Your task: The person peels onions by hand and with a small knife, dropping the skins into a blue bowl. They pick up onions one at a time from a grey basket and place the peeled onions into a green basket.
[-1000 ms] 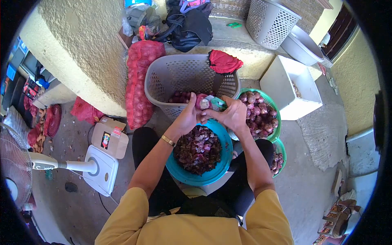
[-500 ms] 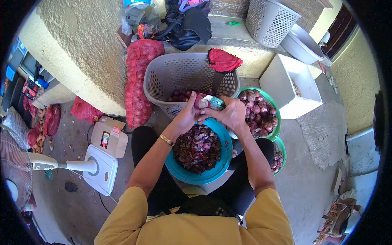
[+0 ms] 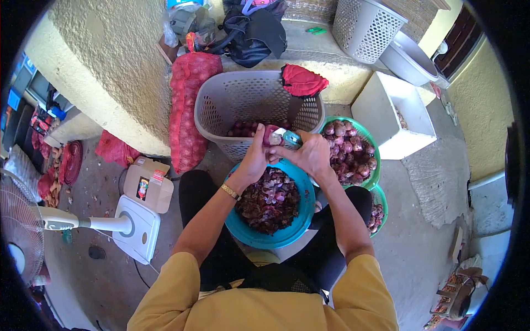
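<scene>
My left hand [image 3: 254,160] is closed round a red onion [image 3: 270,134] above the front rim of a grey basket [image 3: 212,132]. My right hand [image 3: 312,151] grips a small knife with a teal handle [image 3: 291,138], its blade side against the onion. Below both hands is a blue basin [image 3: 303,220] with onion skins and pieces [image 3: 268,201] in it. More red onions [image 3: 259,128] lie inside the grey basket. To the right, a green basket [image 3: 377,165] holds onions, and a smaller green basket [image 3: 384,207] sits partly under it.
A red mesh sack [image 3: 193,110] of onions stands left of the grey basket. A white box [image 3: 381,116] is at the right. At the left are a fan [image 3: 19,220], its white base [image 3: 138,226] and a carton [image 3: 146,185]. A black bag [image 3: 256,41] lies behind.
Both hands stay above the basin with the onion and the knife. Only small shifts of the fingers and the onion show.
</scene>
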The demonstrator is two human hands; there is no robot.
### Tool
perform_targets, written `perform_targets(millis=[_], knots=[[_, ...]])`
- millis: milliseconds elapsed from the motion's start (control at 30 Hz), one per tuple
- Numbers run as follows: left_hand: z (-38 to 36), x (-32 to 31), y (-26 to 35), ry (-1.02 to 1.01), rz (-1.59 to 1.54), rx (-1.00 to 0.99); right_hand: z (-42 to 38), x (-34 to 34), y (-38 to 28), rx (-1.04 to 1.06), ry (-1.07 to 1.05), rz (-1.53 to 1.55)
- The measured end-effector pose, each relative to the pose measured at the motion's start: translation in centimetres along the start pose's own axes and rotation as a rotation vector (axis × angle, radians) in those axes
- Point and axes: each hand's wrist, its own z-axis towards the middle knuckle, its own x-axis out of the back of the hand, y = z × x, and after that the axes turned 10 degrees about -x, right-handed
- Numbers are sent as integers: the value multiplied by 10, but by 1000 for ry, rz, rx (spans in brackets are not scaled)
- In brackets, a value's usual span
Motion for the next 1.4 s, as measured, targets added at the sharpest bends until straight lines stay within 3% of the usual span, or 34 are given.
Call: perform_targets(millis=[200, 367, 500, 600, 667, 967, 1400], knots=[[4, 7, -12, 24, -26, -53, 1, -10, 2, -13, 15, 47], [3, 10, -7, -14, -176, 70, 2, -11, 5, 36, 20, 3], [3, 3, -4, 12, -120, 57, 1, -7, 2, 23, 5, -11], [4, 5, -13, 67, -113, 14, -2, -15, 2, -25, -21, -16], [4, -2, -14, 239, -148, -5, -5, -26, 4, -20, 18, 83], [-1, 3, -11, 115, -152, 23, 3, -7, 0, 26, 67, -77], [3, 4, -17, 162, -119, 33, 3, -18, 6, 25, 78, -77]])
